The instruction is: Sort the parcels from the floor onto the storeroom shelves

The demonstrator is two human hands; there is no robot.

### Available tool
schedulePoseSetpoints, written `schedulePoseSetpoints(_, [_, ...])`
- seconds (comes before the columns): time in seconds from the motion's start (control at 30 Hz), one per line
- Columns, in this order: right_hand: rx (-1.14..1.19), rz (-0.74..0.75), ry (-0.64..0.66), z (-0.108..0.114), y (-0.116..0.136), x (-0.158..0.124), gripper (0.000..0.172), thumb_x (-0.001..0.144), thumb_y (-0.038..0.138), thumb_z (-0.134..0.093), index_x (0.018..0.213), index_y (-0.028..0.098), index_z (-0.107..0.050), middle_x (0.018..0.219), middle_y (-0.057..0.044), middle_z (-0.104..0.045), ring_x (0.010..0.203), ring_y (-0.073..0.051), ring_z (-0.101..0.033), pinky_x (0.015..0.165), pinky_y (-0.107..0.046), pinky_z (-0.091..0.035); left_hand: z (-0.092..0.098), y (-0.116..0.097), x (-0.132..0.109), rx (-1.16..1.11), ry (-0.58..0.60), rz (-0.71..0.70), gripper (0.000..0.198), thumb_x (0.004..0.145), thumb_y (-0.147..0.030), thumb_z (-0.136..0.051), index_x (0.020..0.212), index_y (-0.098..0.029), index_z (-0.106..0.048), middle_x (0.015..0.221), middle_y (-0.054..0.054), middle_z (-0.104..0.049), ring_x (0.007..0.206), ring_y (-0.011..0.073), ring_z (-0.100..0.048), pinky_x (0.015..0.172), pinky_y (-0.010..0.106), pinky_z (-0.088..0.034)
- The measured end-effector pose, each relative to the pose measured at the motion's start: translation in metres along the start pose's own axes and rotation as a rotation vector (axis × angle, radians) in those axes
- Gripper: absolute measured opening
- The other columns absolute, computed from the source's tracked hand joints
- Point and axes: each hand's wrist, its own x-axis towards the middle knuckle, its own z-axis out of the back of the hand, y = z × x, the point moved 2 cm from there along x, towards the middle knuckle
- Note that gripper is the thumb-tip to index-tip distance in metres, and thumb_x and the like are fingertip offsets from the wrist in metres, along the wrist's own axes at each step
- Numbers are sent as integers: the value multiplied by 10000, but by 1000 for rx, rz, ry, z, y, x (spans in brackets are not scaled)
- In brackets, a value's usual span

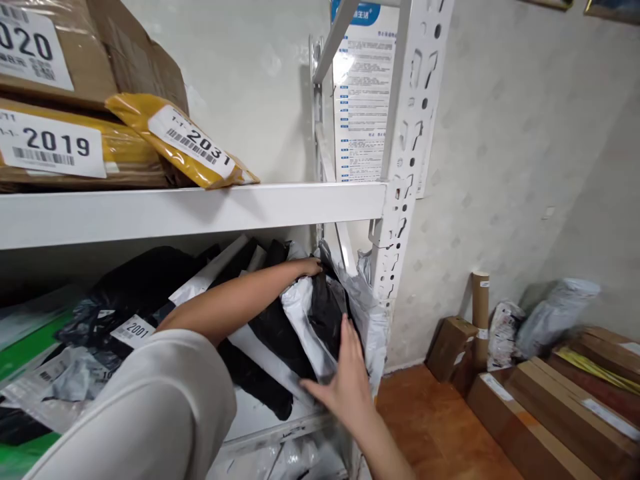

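Observation:
My left hand (311,267) reaches deep into the lower shelf, its fingers curled over the top of the upright mailer bags; what they grip is hidden. My right hand (345,380) lies flat with fingers stretched out against a black mailer bag (327,313) standing at the shelf's right end. A white and grey mailer bag (300,320) leans just left of it, and a silver bag (373,320) bulges out beside the shelf post. More black and white bags (265,333) stand in a row under my left forearm.
White metal shelf (200,207) carries a yellow parcel labelled 2031 (185,143) and cardboard boxes labelled 2019 (55,150). Its perforated post (405,167) stands at right. On the orange floor lie long cardboard boxes (550,413), a cardboard tube (481,313) and grey bags (555,313).

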Motion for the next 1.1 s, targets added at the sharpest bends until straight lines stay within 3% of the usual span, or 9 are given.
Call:
schedulePoseSetpoints(0.1, [56, -136, -29, -37, -19, 22, 1099, 686, 297, -767, 1573, 95, -150, 1526, -240, -415, 1389, -393, -443, 1118, -554, -431, 13, 17, -33, 58, 27, 48, 316, 971, -243, -496, 1242, -129, -614, 984, 82, -739, 864, 221, -711, 828, 392, -582])
schedulePoseSetpoints(0.2, [175, -187, -40, -56, -50, 17, 757, 761, 288, -664, 1451, 95, -417, 1315, -202, -627, 1217, -331, -614, 1006, -456, -531, 20, 30, -82, 153, 9, -21, 359, 845, -173, -605, 1196, -208, -672, 1086, 61, -744, 1023, 240, -690, 933, 325, -536])
schedulePoseSetpoints(0.3, [208, -160, -81, -59, -66, 8, 513, 779, 275, -623, 1268, 122, -599, 1133, -151, -723, 1047, -279, -694, 896, -371, -569, 17, 32, -118, 333, -175, 33, 551, 775, -285, -713, 1304, -171, -605, 1321, 192, -624, 1219, 393, -586, 1025, 492, -470])
schedulePoseSetpoints(0.37, [226, -179, -120, -58, -66, 11, 478, 768, 274, -630, 1221, 122, -630, 1056, -133, -747, 962, -262, -711, 832, -342, -577, 13, 28, -129, 492, -232, 108, 584, 822, -340, -674, 1330, -76, -562, 1268, 309, -611, 1153, 486, -603, 912, 598, -492])
schedulePoseSetpoints(0.53, [403, -175, -110, -61, -59, 45, 446, 748, 256, -607, 1178, 145, -641, 1017, -94, -749, 901, -226, -699, 821, -330, -574, 8, 19, -147, 575, -38, -85, 262, 898, -94, -475, 931, -136, -732, 979, 177, -749, 975, 322, -710, 846, 390, -519])
schedulePoseSetpoints(0.7, [172, -91, -125, -79, -76, 42, 625, 696, 280, -624, 1288, 91, -552, 1250, -201, -641, 1179, -344, -597, 1037, -532, -474, -7, 29, -187, 539, -312, -168, 283, 937, -106, -435, 936, -148, -715, 854, 103, -712, 794, 263, -693, 694, 360, -517])
schedulePoseSetpoints(0.83, [-47, -83, -23, -87, -92, 2, 736, 702, 262, -624, 1378, 25, -458, 1383, -283, -521, 1313, -408, -483, 1096, -602, -406, -45, 44, -223, 297, -935, -261, 248, 928, -192, -577, 1149, -199, -688, 894, 56, -581, 807, 211, -603, 733, 352, -506])
schedulePoseSetpoints(0.93, [-87, -49, 21, -83, -91, -24, 762, 763, 298, -621, 1432, 25, -378, 1427, -284, -466, 1369, -398, -420, 1121, -599, -383, -98, 52, -250, 112, -1317, -377, 352, 810, -119, -695, 1143, -231, -671, 952, 50, -498, 892, 213, -542, 830, 391, -490])
schedulePoseSetpoints(1.1, [42, -124, 84, -77, -76, -25, 956, 876, 495, -578, 1559, 52, -77, 1561, -297, -271, 1453, -388, -315, 1160, -625, -306, -204, 51, -272, -153, -1242, -345, 349, 774, -34, -619, 1065, -224, -651, 968, 50, -457, 902, 212, -510, 846, 418, -504])
